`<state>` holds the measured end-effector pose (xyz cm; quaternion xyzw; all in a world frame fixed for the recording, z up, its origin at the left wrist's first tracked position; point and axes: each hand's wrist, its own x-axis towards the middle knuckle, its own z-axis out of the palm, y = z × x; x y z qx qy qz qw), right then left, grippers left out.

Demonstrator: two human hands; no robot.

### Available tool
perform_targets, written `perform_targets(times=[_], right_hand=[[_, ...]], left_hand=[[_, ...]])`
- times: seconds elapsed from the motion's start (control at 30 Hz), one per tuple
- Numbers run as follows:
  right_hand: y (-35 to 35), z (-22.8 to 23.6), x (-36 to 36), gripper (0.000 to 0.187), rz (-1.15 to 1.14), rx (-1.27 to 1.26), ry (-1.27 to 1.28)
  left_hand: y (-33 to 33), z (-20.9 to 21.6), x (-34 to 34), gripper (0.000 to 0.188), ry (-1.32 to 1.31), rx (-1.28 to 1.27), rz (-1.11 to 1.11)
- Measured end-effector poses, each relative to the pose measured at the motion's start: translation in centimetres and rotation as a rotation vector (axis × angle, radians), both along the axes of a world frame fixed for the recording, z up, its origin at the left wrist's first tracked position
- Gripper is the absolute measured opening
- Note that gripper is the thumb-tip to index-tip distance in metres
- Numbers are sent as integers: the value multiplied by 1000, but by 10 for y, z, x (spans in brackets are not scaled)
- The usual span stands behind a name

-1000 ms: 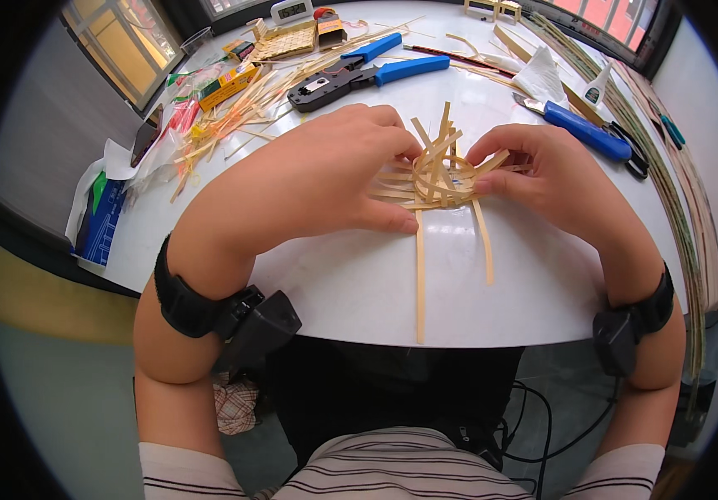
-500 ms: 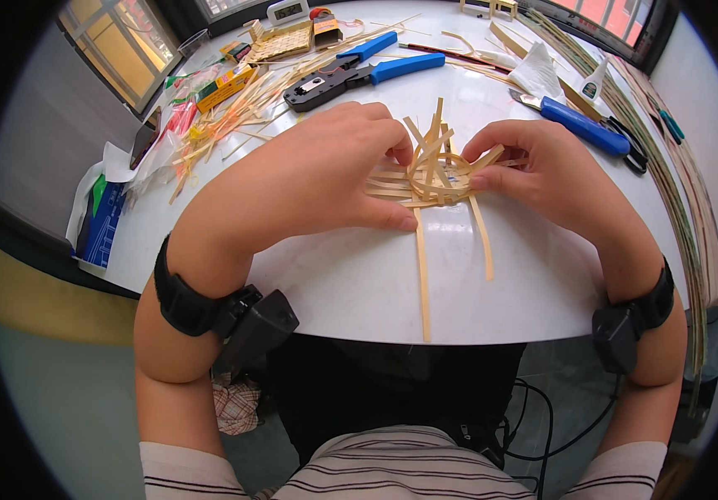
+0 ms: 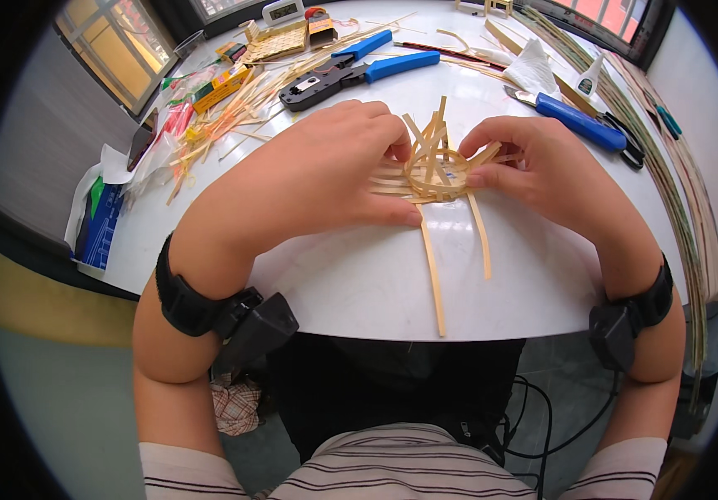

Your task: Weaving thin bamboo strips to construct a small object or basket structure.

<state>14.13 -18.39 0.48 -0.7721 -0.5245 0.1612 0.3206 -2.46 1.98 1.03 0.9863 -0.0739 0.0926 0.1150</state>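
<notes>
A small round weave of pale bamboo strips point(image 3: 435, 177) sits on the white table between my hands, its loose ends sticking up and out. My left hand point(image 3: 357, 167) curves round its left side. The left fingers are closed at the ring's upper left edge, and the thumb presses near the top of a long strip point(image 3: 434, 275) that hangs toward the table's front edge. From the right, my right hand point(image 3: 515, 158) pinches the ring's rim and the strips there between thumb and forefinger. A shorter strip point(image 3: 480, 237) points toward me below it. The left fingertips are partly hidden.
Beyond my hands lie a blue-handled crimping tool point(image 3: 346, 75) and a blue utility knife point(image 3: 575, 121) beside black scissors point(image 3: 625, 142). Loose strips point(image 3: 225, 117) are heaped at the left. Long bamboo lengths point(image 3: 650, 150) run along the right edge. A crumpled tissue point(image 3: 534, 68) is at the back.
The long front strip's lower end has swung slightly right, and the left thumb has shifted a little right with it. Both hands stay on the weave.
</notes>
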Motion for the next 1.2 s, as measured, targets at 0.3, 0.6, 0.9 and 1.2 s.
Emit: perform_targets(times=[0.3, 0.6, 0.9, 1.2], right_hand=[[-4, 4, 4, 31, 110, 139, -160], [-4, 1, 13, 35, 236, 157, -302], [-3, -1, 7, 28, 191, 161, -357], [-4, 8, 4, 24, 169, 78, -374]], left_hand=[[8, 6, -3, 45, 47, -132, 61], [7, 3, 5, 36, -25, -292, 9], [1, -6, 9, 32, -33, -297, -9], [-8, -4, 1, 29, -82, -224, 6]])
